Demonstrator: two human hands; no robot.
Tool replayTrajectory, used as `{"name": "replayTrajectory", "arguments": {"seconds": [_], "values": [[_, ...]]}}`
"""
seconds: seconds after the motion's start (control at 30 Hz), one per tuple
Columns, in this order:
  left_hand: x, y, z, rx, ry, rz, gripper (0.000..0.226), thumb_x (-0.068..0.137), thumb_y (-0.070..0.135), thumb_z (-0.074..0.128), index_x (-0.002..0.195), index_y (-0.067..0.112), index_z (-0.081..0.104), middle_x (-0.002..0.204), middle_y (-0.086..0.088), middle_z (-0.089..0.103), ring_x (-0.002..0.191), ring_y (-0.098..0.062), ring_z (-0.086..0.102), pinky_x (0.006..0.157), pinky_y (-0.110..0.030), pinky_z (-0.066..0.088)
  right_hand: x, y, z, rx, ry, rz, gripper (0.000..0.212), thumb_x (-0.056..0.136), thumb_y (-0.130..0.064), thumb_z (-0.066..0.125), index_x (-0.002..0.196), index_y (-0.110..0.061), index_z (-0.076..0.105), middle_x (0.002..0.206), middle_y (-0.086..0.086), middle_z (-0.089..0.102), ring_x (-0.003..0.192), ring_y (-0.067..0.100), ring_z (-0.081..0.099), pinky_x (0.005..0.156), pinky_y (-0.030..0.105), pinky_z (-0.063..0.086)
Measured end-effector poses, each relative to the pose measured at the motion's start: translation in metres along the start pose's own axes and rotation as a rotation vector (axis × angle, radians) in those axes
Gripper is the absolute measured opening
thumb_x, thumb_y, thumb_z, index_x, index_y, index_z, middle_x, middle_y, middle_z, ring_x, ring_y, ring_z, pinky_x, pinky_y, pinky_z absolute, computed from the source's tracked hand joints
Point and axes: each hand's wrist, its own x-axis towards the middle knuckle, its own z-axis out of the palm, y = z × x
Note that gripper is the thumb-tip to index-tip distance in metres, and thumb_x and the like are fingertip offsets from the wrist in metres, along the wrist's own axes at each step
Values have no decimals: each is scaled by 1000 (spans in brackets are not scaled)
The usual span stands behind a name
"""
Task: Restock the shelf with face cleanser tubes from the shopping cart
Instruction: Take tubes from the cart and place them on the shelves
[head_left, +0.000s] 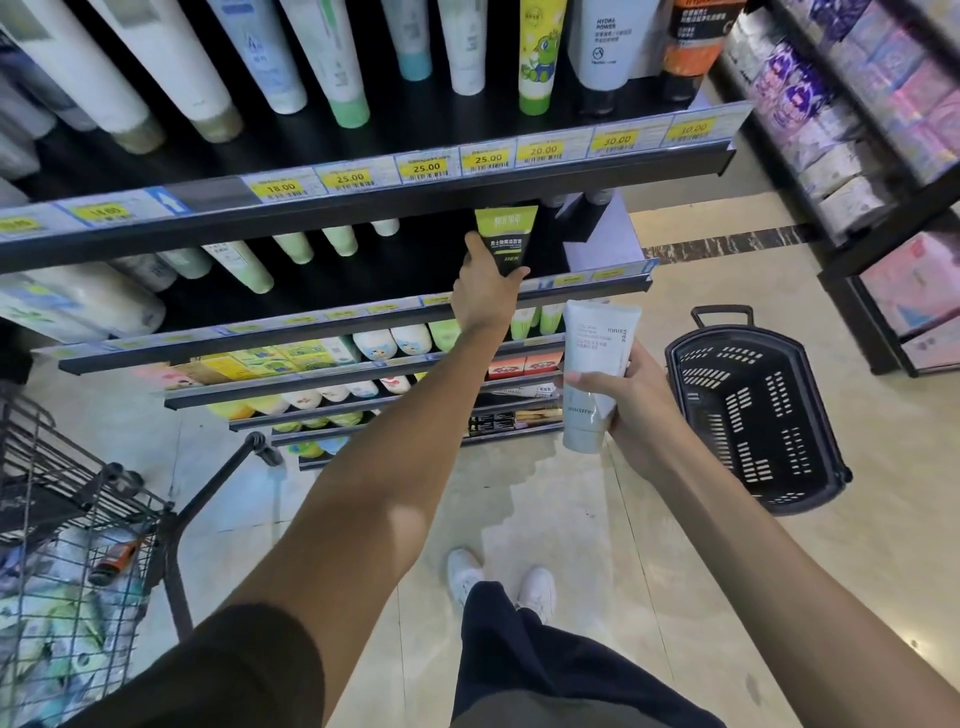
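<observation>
My left hand (485, 293) grips a green-and-black cleanser tube (505, 236) by its lower end, holding it upright at the right end of the second shelf (363, 312), just under the upper shelf's price rail. My right hand (631, 410) holds a white cleanser tube (592, 364), cap down, in front of the lower shelves. The wire shopping cart (78, 519) stands at the lower left with several tubes and packs inside.
The top shelf (363, 182) carries a row of tubes above yellow price tags. A black plastic basket (753, 415) sits on the floor to the right. Another shelving unit (883, 130) with wrapped packs stands at the far right. My feet show below.
</observation>
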Motion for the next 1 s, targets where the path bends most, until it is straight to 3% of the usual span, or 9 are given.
{"name": "replayTrajectory", "arguments": {"seconds": [0.1,0.2,0.33,0.43,0.6,0.7,0.8,0.9,1.0], "values": [[-1,-3,-3,45,-12,9,67,85,51,78,123,11,40,110,-14,69,98,-39,69,70,-48,58,-4,1,5,62,4,4,62,79,2,81,129,-26,57,119,3,73,113,33,68,75,41,61],[-4,-8,-12,89,-36,25,66,83,55,77,120,12,43,113,-12,68,102,-41,66,76,-49,57,-5,2,12,95,-6,19,79,67,-8,87,136,-22,51,125,5,68,113,27,67,79,40,59],[-9,-34,-37,258,-41,137,67,86,57,73,127,9,52,116,-13,67,108,-36,63,89,-46,52,-5,5,30,86,-27,50,88,61,-13,90,137,-21,47,129,11,64,113,32,65,88,53,58],[-3,-68,-69,428,-61,189,65,88,58,69,129,11,55,118,-11,65,113,-34,60,95,-45,47,-2,5,50,52,-67,52,87,62,-12,91,137,-19,49,125,11,65,111,33,65,75,45,59],[10,-138,-125,571,-107,255,55,87,55,71,119,10,63,110,-12,68,106,-35,63,94,-45,45,15,4,100,-164,-144,-84,62,74,2,84,127,-15,56,111,1,70,108,21,67,84,35,56],[19,-171,-145,619,-124,313,47,89,47,71,117,10,64,107,-12,66,103,-35,62,94,-45,45,36,-1,138,-299,-104,-151,70,72,5,86,125,-24,50,113,-10,66,103,5,62,83,25,54],[29,-193,-158,613,-121,323,47,91,43,72,121,7,64,113,-13,64,109,-36,59,94,-46,46,62,-4,168,-323,-101,-235,73,71,7,86,125,-23,49,122,-5,65,105,4,59,83,19,51],[33,-207,-161,589,-108,344,46,92,38,72,123,4,65,117,-14,62,114,-36,56,94,-48,48,87,-1,189,-295,-66,-306,73,68,8,86,127,-19,53,123,-3,68,110,5,62,92,29,56],[35,-214,-160,559,-84,358,43,92,39,72,117,5,65,113,-13,61,113,-34,55,91,-47,50,105,3,201,-245,-54,-360,71,69,7,85,127,-19,54,124,-4,69,116,12,63,88,36,60]]}}
